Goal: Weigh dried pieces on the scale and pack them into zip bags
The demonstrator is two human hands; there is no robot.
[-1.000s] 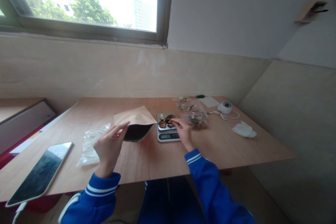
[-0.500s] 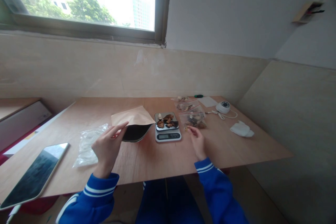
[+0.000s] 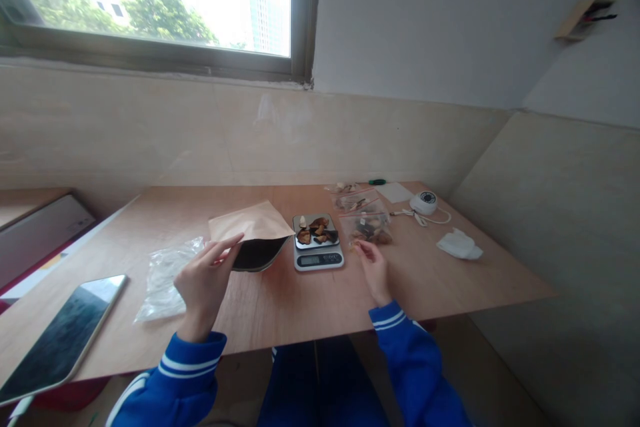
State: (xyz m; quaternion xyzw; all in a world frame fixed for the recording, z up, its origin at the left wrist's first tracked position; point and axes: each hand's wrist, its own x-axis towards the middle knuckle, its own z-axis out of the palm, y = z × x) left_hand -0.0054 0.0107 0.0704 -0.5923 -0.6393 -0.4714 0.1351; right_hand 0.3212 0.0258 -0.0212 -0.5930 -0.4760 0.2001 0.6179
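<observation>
My left hand [image 3: 207,280] pinches the edge of a brown paper pouch [image 3: 253,220], which lies tilted with its dark mouth gaping towards me. Right of the pouch stands a small kitchen scale [image 3: 319,260]. On its plate lie several brown dried slices [image 3: 320,230] and one pale piece [image 3: 302,221]; the display's digits are too small to read. Beyond the scale's right side, my right hand [image 3: 374,270] is closed at the fingertips on a tiny yellowish piece [image 3: 354,249], close to the table. Just behind those fingers is a clear zip bag [image 3: 367,227] of dark dried pieces.
More zip bags [image 3: 356,201] lie behind it, near a green-handled tool [image 3: 377,182] and a white sheet [image 3: 395,193]. At right are a white camera-like device [image 3: 424,203] with cable and a crumpled tissue [image 3: 459,245]. Clear plastic bags [image 3: 163,280] and a phone [image 3: 65,333] lie left.
The whole view has shifted slightly. Both hands keep nearly the same places, the left still on the pouch and the right beside the zip bag.
</observation>
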